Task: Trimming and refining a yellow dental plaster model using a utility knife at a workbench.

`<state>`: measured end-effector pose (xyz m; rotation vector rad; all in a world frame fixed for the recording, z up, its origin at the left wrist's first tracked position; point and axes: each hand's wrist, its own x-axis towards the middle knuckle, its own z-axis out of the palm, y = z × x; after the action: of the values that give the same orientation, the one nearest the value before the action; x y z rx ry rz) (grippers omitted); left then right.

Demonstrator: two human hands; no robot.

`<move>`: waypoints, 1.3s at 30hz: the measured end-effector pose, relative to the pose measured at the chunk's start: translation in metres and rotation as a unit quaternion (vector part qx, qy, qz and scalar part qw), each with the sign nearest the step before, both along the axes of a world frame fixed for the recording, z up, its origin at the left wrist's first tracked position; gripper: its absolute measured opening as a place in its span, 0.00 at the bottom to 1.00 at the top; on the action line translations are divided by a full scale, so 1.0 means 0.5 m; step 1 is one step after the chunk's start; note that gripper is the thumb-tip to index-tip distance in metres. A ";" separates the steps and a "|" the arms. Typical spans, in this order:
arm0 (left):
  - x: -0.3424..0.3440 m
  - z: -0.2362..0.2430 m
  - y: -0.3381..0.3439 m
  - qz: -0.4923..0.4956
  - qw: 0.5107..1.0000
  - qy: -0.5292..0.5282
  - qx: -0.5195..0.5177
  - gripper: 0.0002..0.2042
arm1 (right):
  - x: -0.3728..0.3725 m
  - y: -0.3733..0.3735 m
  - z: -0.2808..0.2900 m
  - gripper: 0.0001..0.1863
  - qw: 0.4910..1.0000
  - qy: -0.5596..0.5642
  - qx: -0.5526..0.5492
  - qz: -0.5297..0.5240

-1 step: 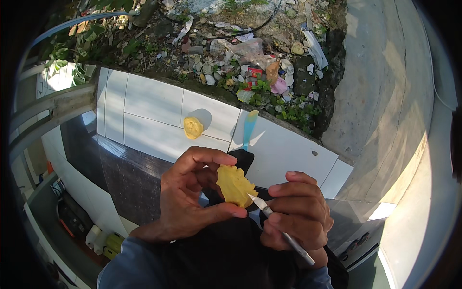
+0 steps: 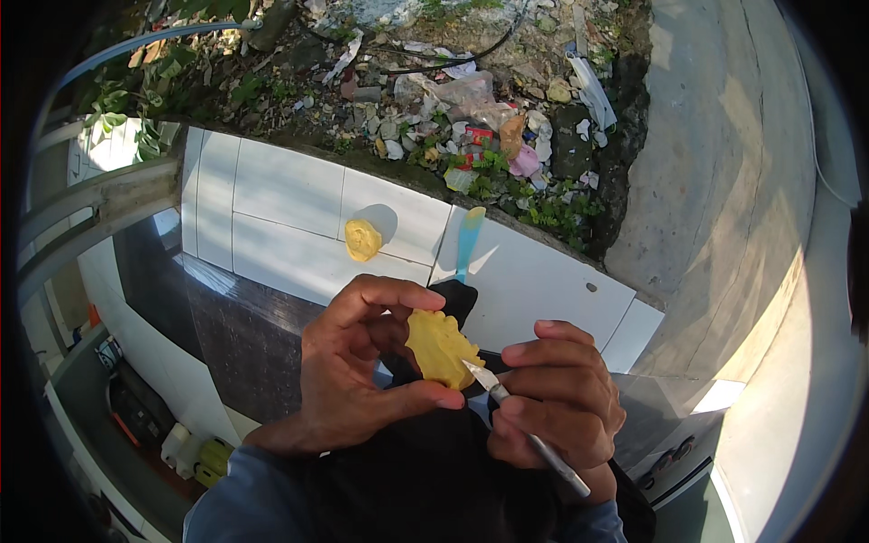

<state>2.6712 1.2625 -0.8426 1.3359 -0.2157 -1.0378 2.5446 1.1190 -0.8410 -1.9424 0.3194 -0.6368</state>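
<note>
Yellow piece [image 2: 436,348], flat, scalloped edge: centre of frame, gripped between thumb and fingers of the left hand [image 2: 348,362]. Craft knife [image 2: 557,466], silver: lower right of centre, pinched in the closed right hand [image 2: 566,398], blade tip at the piece's right edge.

Yellow lump [image 2: 363,240], rounded: above the left hand, apart from it. Spatula [image 2: 468,240], blue with yellowish tip: upper centre, beyond the yellow piece; black shape [image 2: 455,300] at its lower end, between spatula and hands.

Ledge [image 2: 290,190], white tile, sunlit: across the middle. Dark glossy surface [image 2: 249,348]: left of the left hand. Ground [image 2: 362,113] with rubble, litter and plants: top. Concrete strip [image 2: 706,181]: right. Containers [image 2: 213,460], greenish yellow: lower left.

Left fingers partly hidden behind the piece; blade's very tip hard to separate from the yellow. Black shape unidentified. Forearms cut off below; corners lost to lens shadow.
</note>
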 end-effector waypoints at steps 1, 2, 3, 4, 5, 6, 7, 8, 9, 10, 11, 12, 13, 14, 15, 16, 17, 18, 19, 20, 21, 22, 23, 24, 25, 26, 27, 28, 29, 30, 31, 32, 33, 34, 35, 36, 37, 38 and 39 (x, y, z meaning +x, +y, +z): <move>0.000 0.000 0.000 -0.001 1.000 0.001 -0.001 0.32 | 0.004 -0.001 0.001 0.14 1.000 0.003 -0.011 0.006; 0.000 -0.001 0.000 -0.005 1.000 0.004 0.000 0.32 | 0.001 -0.001 0.003 0.14 1.000 0.004 -0.012 0.005; 0.001 -0.002 -0.001 -0.009 1.000 0.008 0.001 0.32 | -0.004 -0.001 0.005 0.14 1.000 0.004 -0.011 -0.001; 0.001 -0.001 -0.001 -0.009 1.000 0.008 0.001 0.32 | -0.007 -0.001 0.005 0.14 1.000 0.003 -0.009 -0.006; 0.001 0.000 -0.001 -0.007 1.000 0.004 0.001 0.32 | -0.006 -0.001 0.006 0.14 1.000 0.002 -0.009 -0.006; 0.001 0.001 -0.001 -0.005 1.000 0.000 0.001 0.32 | -0.004 0.000 0.007 0.14 1.000 0.002 -0.006 -0.003; 0.001 0.000 -0.001 -0.005 1.000 0.000 0.002 0.32 | -0.003 -0.001 0.006 0.14 1.000 0.002 -0.002 0.002; 0.001 -0.001 0.000 -0.006 1.000 -0.005 0.003 0.32 | -0.002 -0.003 0.004 0.14 1.000 0.003 -0.001 0.002; 0.001 -0.003 0.000 -0.008 1.000 -0.010 0.004 0.32 | -0.001 -0.005 0.001 0.14 1.000 0.005 -0.009 0.012; 0.000 -0.002 0.000 -0.008 1.000 -0.010 0.002 0.32 | 0.000 -0.006 0.002 0.14 1.000 0.006 -0.020 0.021; -0.001 -0.001 -0.002 -0.004 1.000 -0.003 0.001 0.32 | -0.003 -0.005 0.004 0.14 1.000 0.006 -0.022 0.021; -0.002 0.000 -0.003 0.001 1.000 0.004 -0.001 0.32 | -0.008 -0.004 0.006 0.13 1.000 0.003 -0.004 0.010; -0.001 0.000 -0.003 0.001 1.000 0.004 0.001 0.32 | -0.011 -0.004 0.006 0.13 1.000 0.002 0.017 0.000; 0.000 0.001 -0.004 -0.001 1.000 -0.003 0.003 0.32 | -0.007 -0.004 0.006 0.13 1.000 0.002 0.019 0.000; 0.001 0.002 -0.003 -0.003 1.000 -0.009 0.005 0.32 | 0.000 -0.004 0.008 0.13 1.000 0.006 0.021 0.001; 0.001 0.000 -0.003 -0.003 1.000 -0.009 0.006 0.32 | 0.003 -0.005 0.009 0.12 1.000 0.011 0.022 0.001; 0.001 -0.002 -0.002 -0.004 1.000 -0.030 0.005 0.32 | 0.003 -0.005 0.010 0.12 1.000 0.011 0.022 0.002; 0.001 -0.003 -0.001 -0.006 0.999 -0.051 0.005 0.32 | 0.002 -0.007 0.010 0.12 1.000 0.017 0.020 0.013; 0.001 -0.002 -0.003 -0.007 0.999 -0.050 0.003 0.32 | 0.000 -0.008 0.013 0.12 0.999 0.024 0.015 0.023; 0.000 -0.002 -0.005 -0.004 0.999 -0.042 0.003 0.32 | -0.002 -0.009 0.016 0.12 0.999 0.024 0.013 0.022; 0.000 -0.001 -0.007 -0.002 0.999 -0.033 0.003 0.32 | -0.005 -0.010 0.019 0.12 0.999 0.026 0.035 0.016; 0.000 -0.002 -0.005 -0.001 0.999 -0.034 0.004 0.32 | -0.006 -0.009 0.018 0.12 0.998 0.026 0.061 0.013; 0.000 -0.003 -0.003 -0.005 0.999 -0.048 0.002 0.32 | -0.004 -0.008 0.015 0.12 0.998 0.025 0.063 0.014; 0.000 -0.004 -0.001 -0.009 0.998 -0.062 -0.001 0.32 | 0.001 -0.006 0.010 0.12 0.997 0.018 0.069 0.010; 0.000 -0.005 0.000 -0.009 0.998 -0.062 0.000 0.32 | 0.004 -0.005 0.007 0.12 0.997 0.012 0.076 0.005; -0.001 -0.005 0.000 -0.004 0.998 -0.056 0.000 0.32 | 0.003 -0.005 0.005 0.12 0.997 0.012 0.077 0.006; -0.002 -0.005 0.000 0.002 0.999 -0.049 0.001 0.32 | 0.002 -0.005 0.003 0.12 0.996 0.012 0.087 0.014; -0.002 -0.004 -0.001 0.001 0.999 -0.049 0.000 0.32 | 0.000 -0.006 0.004 0.12 0.995 0.012 0.096 0.020; -0.002 -0.003 -0.003 0.004 0.999 -0.038 0.000 0.32 | -0.001 -0.006 0.006 0.12 0.995 0.013 0.095 0.019; -0.002 -0.001 -0.003 0.007 1.000 -0.026 -0.001 0.32 | -0.003 -0.005 0.008 0.12 0.994 0.009 0.105 0.011; -0.002 0.000 -0.004 0.007 1.000 -0.026 -0.001 0.32 | -0.005 -0.006 0.008 0.12 0.993 0.004 0.117 0.004; -0.002 0.001 -0.005 0.005 1.000 -0.022 -0.001 0.32 | -0.005 -0.005 0.009 0.12 0.993 0.004 0.116 0.003; -0.002 0.001 -0.006 0.004 1.000 -0.017 -0.002 0.32 | -0.004 -0.003 0.010 0.13 0.996 0.006 0.093 -0.002; -0.001 0.000 -0.003 0.005 1.000 -0.018 0.001 0.32 | -0.002 -0.001 0.008 0.13 0.997 0.007 0.072 -0.005; -0.001 -0.001 0.000 0.002 1.000 -0.020 0.004 0.32 | -0.002 0.001 0.005 0.13 0.997 0.006 0.074 -0.003; 0.000 -0.002 0.002 -0.001 1.000 -0.023 0.007 0.32 | -0.003 0.002 0.001 0.13 0.999 0.008 0.042 0.007; 0.000 -0.002 0.001 -0.002 1.000 -0.022 0.007 0.32 | -0.004 0.002 0.000 0.14 1.000 0.012 0.008 0.016; 0.000 -0.002 0.000 -0.002 1.000 -0.020 0.007 0.32 | -0.006 0.001 0.000 0.14 1.000 0.013 0.008 0.015; 0.000 -0.002 -0.001 -0.002 1.000 -0.018 0.007 0.32 | -0.007 -0.001 0.002 0.14 1.000 0.015 -0.017 0.022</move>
<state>2.6711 1.2621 -0.8438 1.3676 -0.2381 -1.0203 2.5413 1.1185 -0.8401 -1.9880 0.2852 -0.5898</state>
